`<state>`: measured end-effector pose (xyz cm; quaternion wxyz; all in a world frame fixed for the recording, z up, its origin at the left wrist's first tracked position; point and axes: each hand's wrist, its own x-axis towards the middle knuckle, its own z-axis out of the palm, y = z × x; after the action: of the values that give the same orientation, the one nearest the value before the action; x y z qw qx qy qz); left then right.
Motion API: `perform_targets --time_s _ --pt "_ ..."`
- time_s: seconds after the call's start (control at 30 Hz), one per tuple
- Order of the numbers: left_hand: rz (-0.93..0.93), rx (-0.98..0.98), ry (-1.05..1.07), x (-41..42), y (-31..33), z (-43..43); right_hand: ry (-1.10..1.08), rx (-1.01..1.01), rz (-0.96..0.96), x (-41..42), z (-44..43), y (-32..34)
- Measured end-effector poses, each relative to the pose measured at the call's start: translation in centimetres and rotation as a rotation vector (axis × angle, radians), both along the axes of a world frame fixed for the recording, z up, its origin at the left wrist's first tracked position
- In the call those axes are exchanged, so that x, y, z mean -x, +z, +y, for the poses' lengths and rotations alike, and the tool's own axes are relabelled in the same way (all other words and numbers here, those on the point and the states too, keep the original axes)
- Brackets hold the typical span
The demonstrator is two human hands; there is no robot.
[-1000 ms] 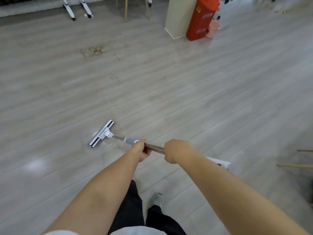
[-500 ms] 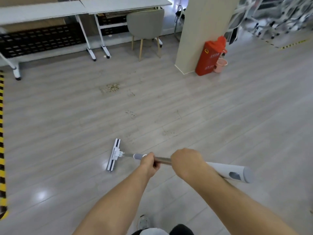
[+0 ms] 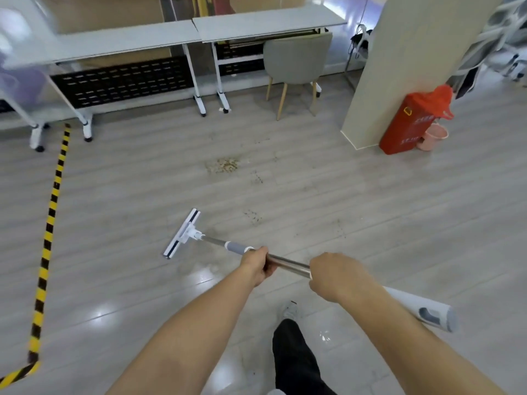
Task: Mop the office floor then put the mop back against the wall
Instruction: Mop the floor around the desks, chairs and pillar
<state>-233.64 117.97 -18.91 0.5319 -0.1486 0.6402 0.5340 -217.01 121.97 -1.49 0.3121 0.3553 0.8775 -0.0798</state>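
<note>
Mop held in both hands, its mop head apparently resting on the floor. Left hand is wrapped round the steel shaft just behind the grey collar and is nearer the head; right hand is curled round the shaft further up. Long axis runs lower right to upper left. Crumb patch lies beyond the head, ahead and to its right; the next stroke, in my judgement, must swing that way

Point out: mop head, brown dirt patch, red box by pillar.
White flat mop head (image 3: 182, 234), head view, middle of its plate.
Brown dirt patch on grey floor (image 3: 225, 165), head view, patch centre.
Red box beside the pillar (image 3: 407, 129), head view, front face.
</note>
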Motion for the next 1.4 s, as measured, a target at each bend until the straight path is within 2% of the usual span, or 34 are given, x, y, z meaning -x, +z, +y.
perform_targets --time_s 0.17,0.33,0.5,0.63,0.97,1.23,1.4 --pt "0.014 0.056 0.080 6.7 -0.1 8.4 0.062 0.061 0.006 6.7 10.2 -0.6" --pt "0.064 0.113 0.069 12.7 -0.5 15.1 0.040 0.164 0.055 12.2 18.5 -0.6" --pt "0.073 0.189 -0.003 17.5 -3.0 19.1 -0.057 0.324 0.023 16.0 23.1 -3.4" --pt "0.105 0.244 -0.058 22.2 -4.6 21.5 -0.123 0.369 0.004 20.2 24.6 -4.8" --pt "0.129 0.215 -0.134 33.5 -4.0 30.5 -0.287 0.434 0.040 31.5 31.5 -5.2" --pt "0.137 0.240 -0.178 42.5 -4.5 43.9 -0.379 0.484 0.086 40.3 44.3 -7.4" --pt "0.128 0.277 -0.133 48.2 -4.3 51.4 -0.393 0.530 0.088 46.2 51.9 -7.6"
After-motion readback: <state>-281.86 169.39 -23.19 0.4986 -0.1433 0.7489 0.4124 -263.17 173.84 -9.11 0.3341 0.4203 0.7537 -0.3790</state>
